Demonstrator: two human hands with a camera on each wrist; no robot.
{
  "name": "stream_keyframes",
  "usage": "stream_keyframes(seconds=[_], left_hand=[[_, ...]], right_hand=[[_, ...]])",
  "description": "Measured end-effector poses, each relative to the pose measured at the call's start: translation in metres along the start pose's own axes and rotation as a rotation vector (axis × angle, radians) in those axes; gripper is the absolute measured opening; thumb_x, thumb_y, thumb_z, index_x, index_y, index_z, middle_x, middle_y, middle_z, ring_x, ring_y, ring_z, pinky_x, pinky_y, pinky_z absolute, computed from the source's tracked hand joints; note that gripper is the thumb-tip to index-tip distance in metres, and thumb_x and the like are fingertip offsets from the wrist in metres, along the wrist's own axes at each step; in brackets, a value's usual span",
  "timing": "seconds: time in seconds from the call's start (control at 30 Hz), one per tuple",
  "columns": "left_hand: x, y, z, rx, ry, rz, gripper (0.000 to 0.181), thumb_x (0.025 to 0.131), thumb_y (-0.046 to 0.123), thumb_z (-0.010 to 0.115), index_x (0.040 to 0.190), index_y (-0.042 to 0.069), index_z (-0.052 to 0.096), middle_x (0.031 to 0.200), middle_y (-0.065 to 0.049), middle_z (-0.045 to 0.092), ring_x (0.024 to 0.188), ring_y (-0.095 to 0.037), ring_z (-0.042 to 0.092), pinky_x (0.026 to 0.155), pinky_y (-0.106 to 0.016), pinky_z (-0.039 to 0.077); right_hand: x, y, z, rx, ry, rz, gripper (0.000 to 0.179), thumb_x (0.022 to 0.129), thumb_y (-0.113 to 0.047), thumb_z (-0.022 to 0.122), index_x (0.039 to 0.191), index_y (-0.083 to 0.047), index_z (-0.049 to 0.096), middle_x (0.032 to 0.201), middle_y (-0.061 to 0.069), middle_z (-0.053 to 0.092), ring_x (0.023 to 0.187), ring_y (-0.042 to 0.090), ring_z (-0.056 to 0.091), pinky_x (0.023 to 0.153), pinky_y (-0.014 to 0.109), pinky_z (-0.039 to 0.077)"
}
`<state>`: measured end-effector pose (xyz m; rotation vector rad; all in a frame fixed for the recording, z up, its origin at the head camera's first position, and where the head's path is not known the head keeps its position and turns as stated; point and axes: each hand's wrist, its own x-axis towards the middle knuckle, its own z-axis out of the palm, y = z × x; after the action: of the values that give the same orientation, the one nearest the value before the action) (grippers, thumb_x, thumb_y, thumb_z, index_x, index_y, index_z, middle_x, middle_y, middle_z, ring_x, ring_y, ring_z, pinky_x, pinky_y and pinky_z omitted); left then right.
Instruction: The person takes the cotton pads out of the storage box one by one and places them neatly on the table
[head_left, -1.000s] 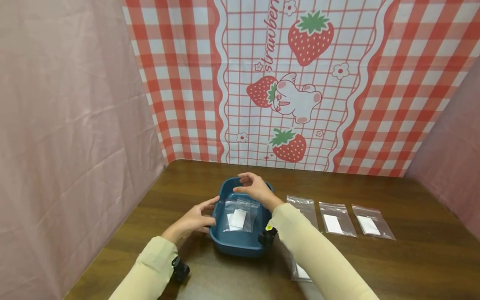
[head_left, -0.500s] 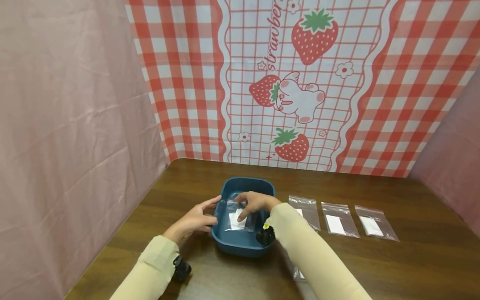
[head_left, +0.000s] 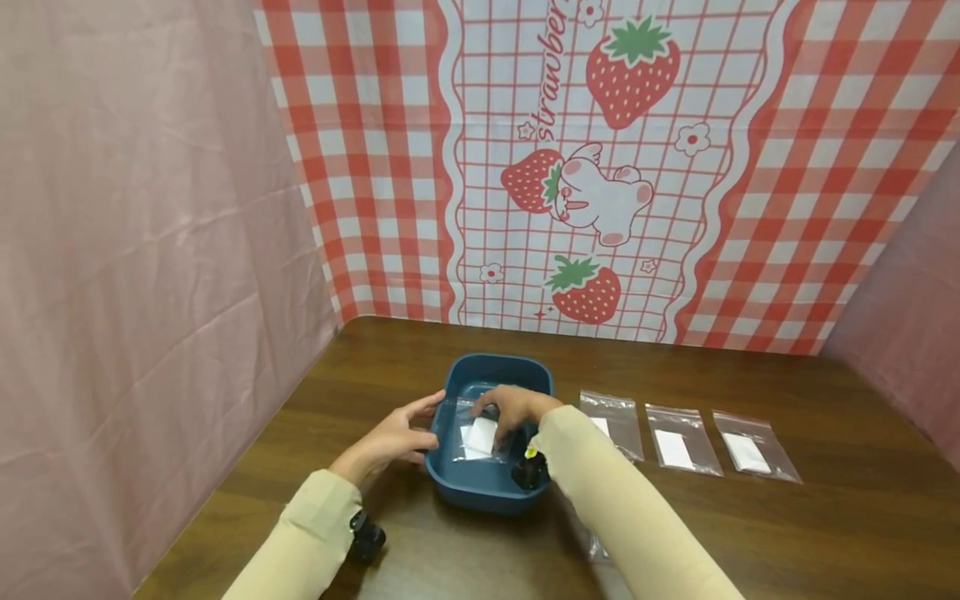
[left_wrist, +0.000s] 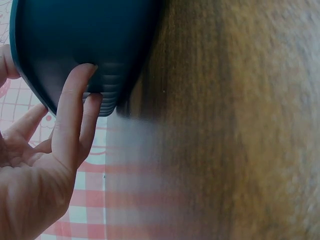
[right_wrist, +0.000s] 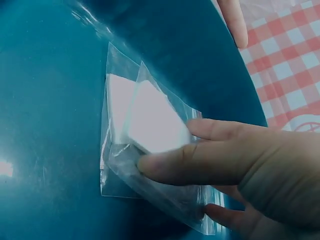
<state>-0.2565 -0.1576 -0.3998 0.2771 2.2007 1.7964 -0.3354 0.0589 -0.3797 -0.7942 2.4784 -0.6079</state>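
Inside a blue plastic basin (head_left: 480, 487) lie overlapping clear zip bags (right_wrist: 122, 187), each with a flat white piece in it. My right hand (head_left: 513, 408) reaches down into the basin. In the right wrist view its thumb lies across the upper zip bag (right_wrist: 157, 117) and its curled fingers meet the far edges, so the hand holds the bag, which bends a little. My left hand (head_left: 390, 437) touches the basin's left side from outside, its fingers (left_wrist: 72, 107) extended against the wall.
To the right of the basin several more zip bags lie on the brown wooden table (head_left: 840, 517), among them a middle bag (head_left: 684, 442) and a far-right bag (head_left: 757, 450). One is partly under the right sleeve (head_left: 622, 492). A strawberry-print cloth (head_left: 585, 183) hangs behind.
My right hand has lowered from above the basin onto the bags, then shifted slightly right, uncovering the white piece. The left hand has stayed at the basin's side.
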Motion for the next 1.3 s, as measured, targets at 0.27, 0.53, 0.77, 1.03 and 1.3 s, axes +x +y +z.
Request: stream_keyframes(seconds=[0.27,0.53,0.77,1.03,1.3], left_hand=[[0.001,0.0,0.002,0.01,-0.013,0.0,0.076,0.077,0.0,0.062,0.146,0.011,0.032,0.135,-0.025,0.036,0.091,-0.029,0.058,0.066,-0.041,0.053],[0.002,-0.001,0.002,-0.009,-0.02,0.012,0.076,0.077,-0.002,0.061,0.146,0.01,0.031,0.135,-0.026,0.036,0.09,-0.029,0.058,0.064,-0.04,0.053],[0.003,0.0,0.003,-0.004,-0.016,0.004,0.076,0.076,-0.001,0.062,0.146,0.01,0.032,0.135,-0.025,0.036,0.092,-0.027,0.057,0.065,-0.04,0.053],[0.002,-0.001,0.002,-0.006,-0.001,-0.008,0.076,0.076,-0.002,0.062,0.145,0.012,0.033,0.136,-0.025,0.035,0.091,-0.027,0.057,0.066,-0.041,0.053],[0.001,-0.004,0.0,-0.013,0.012,-0.005,0.076,0.076,-0.002,0.063,0.145,0.012,0.034,0.135,-0.024,0.037,0.087,-0.027,0.058,0.063,-0.04,0.053]], right_hand=[[0.001,0.0,0.001,-0.009,-0.031,0.023,0.05,0.072,-0.006,0.075,0.12,-0.013,0.063,0.121,0.008,0.053,0.096,0.019,0.05,0.082,0.033,0.045],[0.003,-0.001,0.003,-0.037,-0.014,-0.023,0.057,0.066,-0.016,0.083,0.119,-0.009,0.061,0.122,0.008,0.055,0.096,0.016,0.052,0.086,0.03,0.043],[0.001,-0.001,0.004,-0.031,0.006,0.018,0.051,0.07,-0.005,0.077,0.118,-0.012,0.062,0.115,0.008,0.055,0.089,0.019,0.053,0.078,0.033,0.047],[0.001,-0.003,0.0,-0.08,0.056,0.006,0.049,0.072,-0.003,0.075,0.118,-0.014,0.064,0.12,0.008,0.056,0.095,0.021,0.05,0.082,0.038,0.046],[-0.001,-0.01,-0.007,-0.084,0.13,-0.073,0.049,0.07,-0.002,0.076,0.117,-0.009,0.065,0.119,0.008,0.06,0.103,0.02,0.052,0.088,0.038,0.044]])
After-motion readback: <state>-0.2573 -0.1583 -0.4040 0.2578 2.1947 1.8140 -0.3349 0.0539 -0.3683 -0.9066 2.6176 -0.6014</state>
